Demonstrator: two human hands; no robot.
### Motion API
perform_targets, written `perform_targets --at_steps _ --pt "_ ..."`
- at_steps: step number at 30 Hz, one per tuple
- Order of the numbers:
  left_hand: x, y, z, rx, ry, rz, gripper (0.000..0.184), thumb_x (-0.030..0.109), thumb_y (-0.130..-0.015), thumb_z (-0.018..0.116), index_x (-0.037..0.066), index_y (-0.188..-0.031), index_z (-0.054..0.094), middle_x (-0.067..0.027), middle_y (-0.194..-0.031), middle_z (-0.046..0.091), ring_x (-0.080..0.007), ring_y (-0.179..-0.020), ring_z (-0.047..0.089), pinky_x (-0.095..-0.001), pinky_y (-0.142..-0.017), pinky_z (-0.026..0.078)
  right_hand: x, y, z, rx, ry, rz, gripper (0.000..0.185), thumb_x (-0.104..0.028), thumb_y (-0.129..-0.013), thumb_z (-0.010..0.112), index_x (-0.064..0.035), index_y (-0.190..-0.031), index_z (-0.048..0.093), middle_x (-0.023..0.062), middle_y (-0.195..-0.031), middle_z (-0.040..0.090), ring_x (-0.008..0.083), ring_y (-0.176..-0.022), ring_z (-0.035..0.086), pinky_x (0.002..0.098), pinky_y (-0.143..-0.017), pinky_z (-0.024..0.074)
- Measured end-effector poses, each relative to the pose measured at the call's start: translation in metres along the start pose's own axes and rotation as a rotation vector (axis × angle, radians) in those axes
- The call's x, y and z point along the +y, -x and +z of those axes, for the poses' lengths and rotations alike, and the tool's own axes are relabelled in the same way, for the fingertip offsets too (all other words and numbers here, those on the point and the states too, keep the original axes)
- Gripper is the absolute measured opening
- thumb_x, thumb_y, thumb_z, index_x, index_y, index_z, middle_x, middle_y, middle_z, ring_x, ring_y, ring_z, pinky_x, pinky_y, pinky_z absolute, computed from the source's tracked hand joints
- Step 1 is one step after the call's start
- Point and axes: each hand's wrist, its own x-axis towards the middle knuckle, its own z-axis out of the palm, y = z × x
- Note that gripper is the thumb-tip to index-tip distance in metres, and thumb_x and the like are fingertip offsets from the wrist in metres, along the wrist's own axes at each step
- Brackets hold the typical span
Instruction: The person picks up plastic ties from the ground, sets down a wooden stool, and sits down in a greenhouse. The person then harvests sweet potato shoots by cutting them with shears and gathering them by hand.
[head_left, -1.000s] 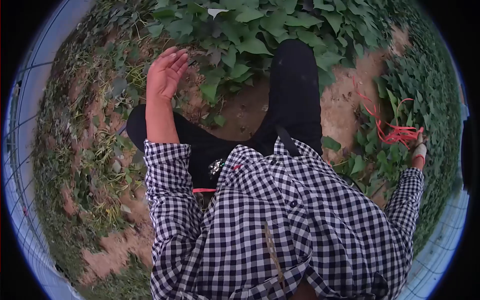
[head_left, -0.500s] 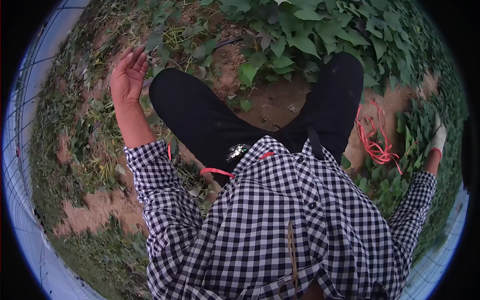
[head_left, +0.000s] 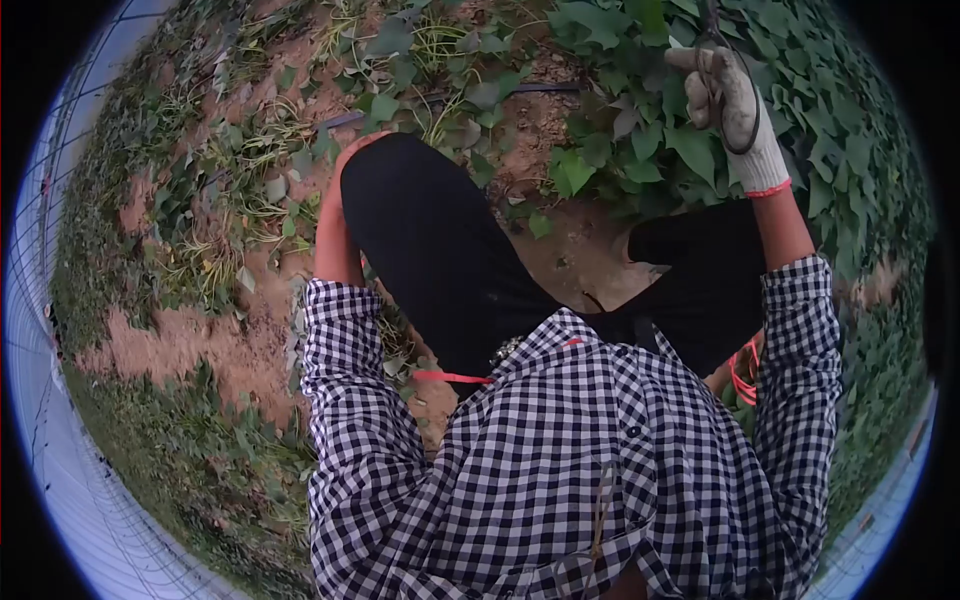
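My right hand [head_left: 735,105], in a pale knitted glove with a red cuff edge, is closed on a dark metal tool with a loop handle [head_left: 741,148], which looks like scissors. It is over the broad green leaves [head_left: 690,150] at the upper right. Beside my raised knee [head_left: 400,190] is my bare left hand [head_left: 350,165], largely hidden behind the knee, with its fingers out of sight. Red string [head_left: 744,374] lies low on the right, partly covered by my leg and sleeve.
Cut or trailing vines [head_left: 260,190] spread over brown soil [head_left: 175,350] on the left. A dark strip [head_left: 545,87] lies on the ground beyond my knees. A red band [head_left: 450,377] shows by my waist. White netting or sheeting [head_left: 70,470] borders the far left.
My right hand has come from the far right up to the front, now with the tool in it. My left hand has dropped behind the knee. The red string is left behind, low on the right.
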Motion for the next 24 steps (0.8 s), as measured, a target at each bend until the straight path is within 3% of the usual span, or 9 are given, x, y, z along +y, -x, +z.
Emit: perform_targets --at_steps 2,3,6,7,10,13,15,19,24 --pt "-0.016 -0.010 0.013 -0.112 -0.148 -0.048 0.040 0.007 -0.084 0.060 0.003 -0.123 0.052 -0.0178 -0.117 0.059 -0.0295 -0.106 0.059 -0.0378 -0.093 0.048 0.013 -0.006 0.052 -0.113 0.119 0.115 0.051 -0.045 -0.097 0.043 0.0009 -0.114 0.060 -0.0019 -0.063 0.047 0.0063 -0.052 0.044 0.0217 -0.050 0.0361" --pt "-0.023 -0.014 0.021 -0.176 -0.233 -0.049 0.041 0.007 -0.083 0.060 0.003 -0.123 0.052 -0.0179 -0.118 0.059 -0.0298 -0.106 0.059 -0.0381 -0.094 0.047 0.008 -0.006 0.074 -0.168 0.211 0.342 0.039 -0.040 -0.091 0.057 -0.0046 -0.105 0.063 0.0038 -0.068 0.055 0.0109 -0.062 0.054 0.0247 -0.058 0.0428" --pt "-0.045 -0.027 0.044 -0.333 -0.500 0.024 0.042 0.007 -0.082 0.061 0.004 -0.123 0.053 -0.0183 -0.120 0.057 -0.0307 -0.108 0.058 -0.0388 -0.094 0.047 0.042 0.014 0.128 -0.283 0.443 0.104 0.037 -0.035 -0.086 0.059 -0.0004 -0.100 0.063 0.0192 -0.087 0.064 0.0340 -0.083 0.062 0.0391 -0.075 0.0477" --pt "-0.050 -0.026 0.047 -0.354 -0.578 0.076 0.043 0.007 -0.081 0.061 0.005 -0.123 0.053 -0.0184 -0.120 0.057 -0.0310 -0.109 0.057 -0.0391 -0.094 0.047 0.050 0.027 0.141 -0.336 0.443 0.178 0.036 -0.033 -0.086 0.059 0.0004 -0.100 0.063 0.0197 -0.088 0.064 0.0356 -0.086 0.062 0.0395 -0.076 0.0478" --pt "-0.068 -0.037 0.047 -0.268 -0.833 0.248 0.044 0.007 -0.080 0.062 0.006 -0.123 0.053 -0.0188 -0.122 0.055 -0.0320 -0.111 0.056 -0.0399 -0.095 0.046 0.082 0.055 0.169 -0.363 0.262 0.333 0.037 -0.034 -0.086 0.057 0.0007 -0.097 0.063 0.0179 -0.081 0.065 0.0279 -0.065 0.065 0.0396 -0.069 0.0486" --pt "-0.096 -0.043 0.025 0.069 -1.276 0.382 0.048 0.007 -0.075 0.061 0.011 -0.123 0.056 -0.0169 -0.129 0.050 -0.0359 -0.112 0.053 -0.0438 -0.094 0.045 0.072 0.065 0.175 -0.448 0.154 0.593 0.037 -0.035 -0.086 0.056 0.0014 -0.087 0.063 0.0173 -0.077 0.065 0.0270 -0.063 0.064 0.0381 -0.067 0.0483" --pt "-0.095 -0.036 0.011 0.234 -1.466 0.306 0.047 0.007 -0.074 0.060 0.015 -0.121 0.058 -0.0162 -0.131 0.049 -0.0375 -0.113 0.051 -0.0471 -0.093 0.044 0.091 0.068 0.176 -0.484 0.238 0.497 0.038 -0.036 -0.086 0.055 0.0015 -0.082 0.062 0.0156 -0.072 0.064 0.0253 -0.060 0.063 0.0373 -0.064 0.0480" --pt "-0.103 -0.009 -0.030 0.231 -1.325 0.130 0.043 0.011 -0.075 0.061 0.011 -0.118 0.058 -0.0174 -0.115 0.058 -0.0357 -0.109 0.054 -0.0448 -0.091 0.045 0.098 0.060 0.175 -0.649 0.173 0.684 0.036 -0.037 -0.089 0.054 -0.0016 -0.089 0.057 0.0069 -0.072 0.062 0.0126 -0.051 0.054 0.0293 -0.049 0.0437" --pt "-0.118 0.043 -0.043 0.302 -1.075 0.058 0.033 0.013 -0.075 0.064 0.006 -0.107 0.062 -0.0165 -0.104 0.062 -0.0337 -0.098 0.060 -0.0416 -0.084 0.048 0.103 0.052 0.179 -0.749 0.216 0.737 0.048 -0.049 -0.093 0.047 -0.0027 -0.089 0.057 0.0071 -0.069 0.061 0.0142 -0.051 0.054 0.0306 -0.052 0.0448"
